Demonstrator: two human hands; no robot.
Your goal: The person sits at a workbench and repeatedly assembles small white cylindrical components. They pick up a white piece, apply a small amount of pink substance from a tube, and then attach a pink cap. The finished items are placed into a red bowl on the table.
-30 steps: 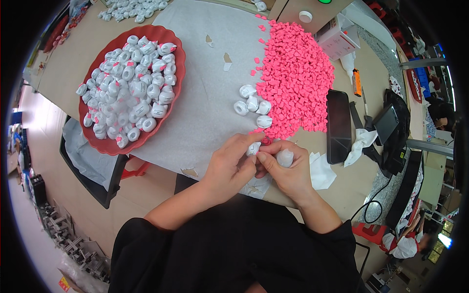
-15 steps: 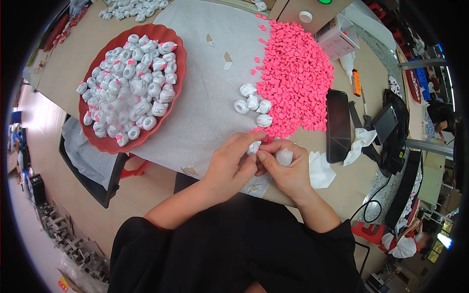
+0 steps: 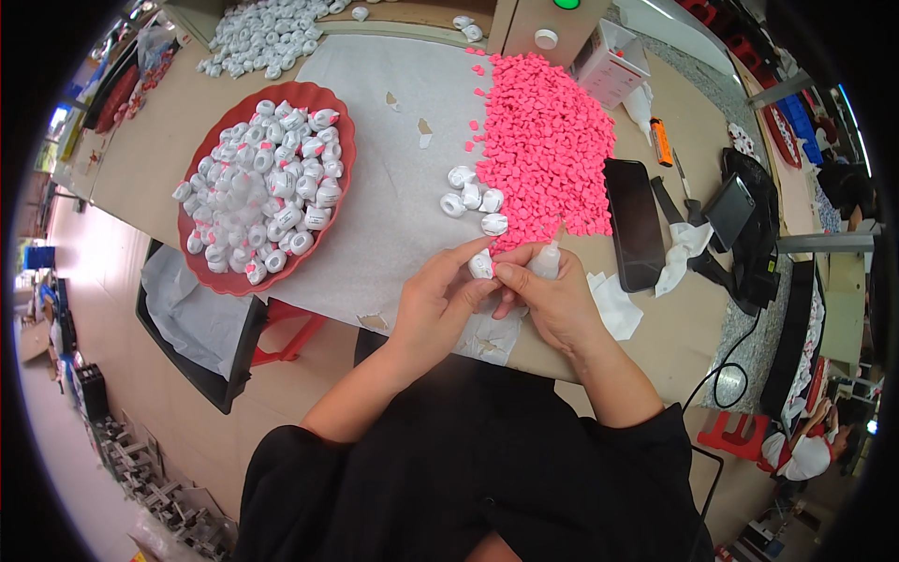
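Observation:
My left hand [image 3: 433, 304] pinches a small rounded white piece [image 3: 480, 266] with dark markings, above the table's near edge. The thumb and forefinger of my right hand [image 3: 569, 307] press a small pink piece [image 3: 495, 269] against its side. A translucent squeeze bottle [image 3: 546, 262] with a thin tip is also tucked in my right hand, tip pointing away from me. Just beyond my fingers spreads a heap of small pink pieces [image 3: 548, 140]. Several loose white pieces [image 3: 471, 197] lie at its left edge.
At left, a red scalloped bowl [image 3: 348, 140] holds many white pieces, some with pink bits. More white pieces [image 3: 267, 37] lie at the far left. Right of the heap are a dark phone [image 3: 634, 225], white cloth [image 3: 686, 253], an orange item [image 3: 661, 140] and a white box [image 3: 611, 66].
The squeeze bottle has turned in my right hand, so its thin tip now shows pointing away. The white piece and pink bit are held together more visibly. The whole view has shifted slightly.

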